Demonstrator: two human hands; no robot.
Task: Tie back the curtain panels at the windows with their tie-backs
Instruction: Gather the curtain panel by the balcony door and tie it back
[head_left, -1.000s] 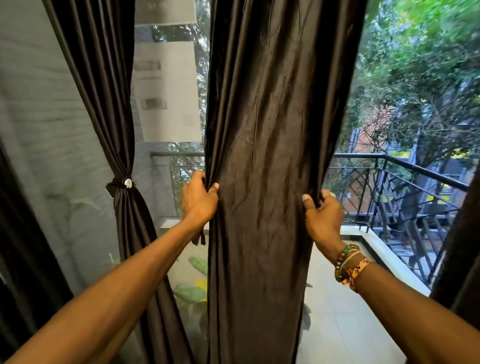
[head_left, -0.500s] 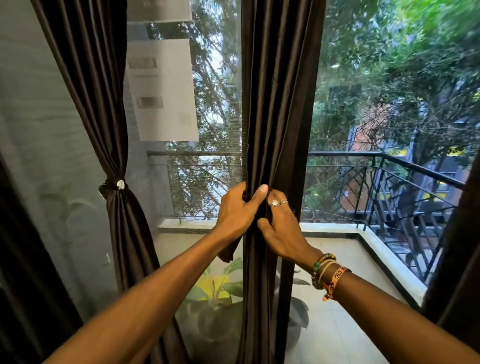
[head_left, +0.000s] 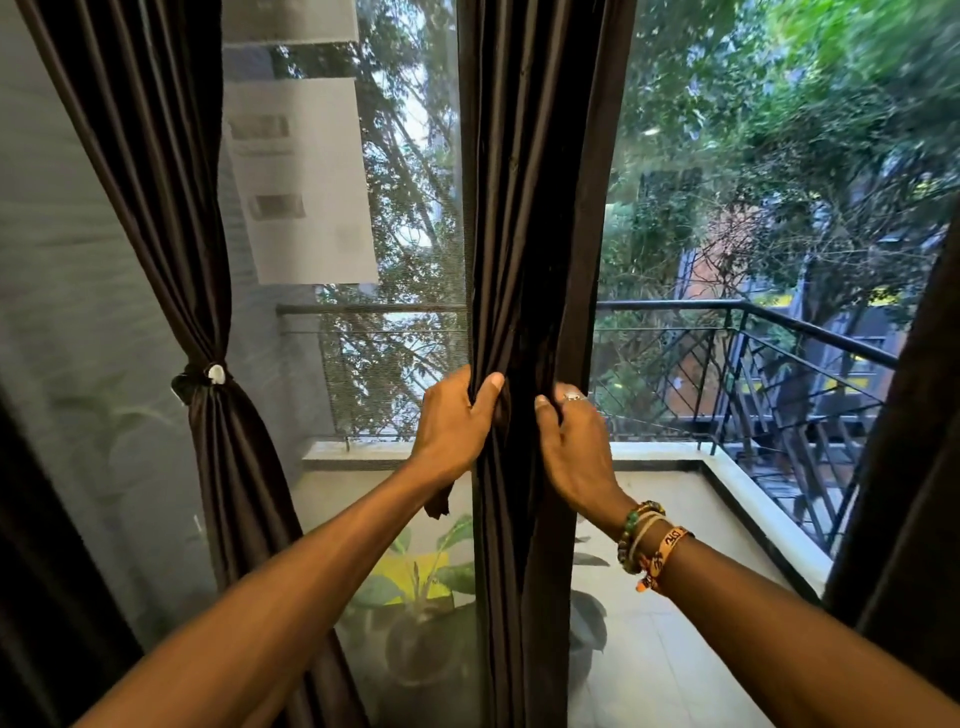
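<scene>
A dark brown curtain panel (head_left: 530, 208) hangs in the middle of the window, bunched into narrow folds. My left hand (head_left: 452, 421) grips its left side at waist height, and a short dark strip (head_left: 437, 503) hangs below that hand. My right hand (head_left: 571, 441) grips the right side of the same bunch, thumb pressed into the cloth. To the left, another dark curtain panel (head_left: 156, 182) is gathered by a dark tie-back with a white button (head_left: 215, 374).
Behind the glass lies a tiled balcony with a black metal railing (head_left: 779, 332) and potted plants (head_left: 426, 597). A further dark curtain (head_left: 914, 467) hangs at the right edge, and dark cloth (head_left: 41, 571) fills the lower left corner.
My hands drew together from the panel's two edges, gathering the wide middle curtain into a narrow bunch. More window shows on both sides.
</scene>
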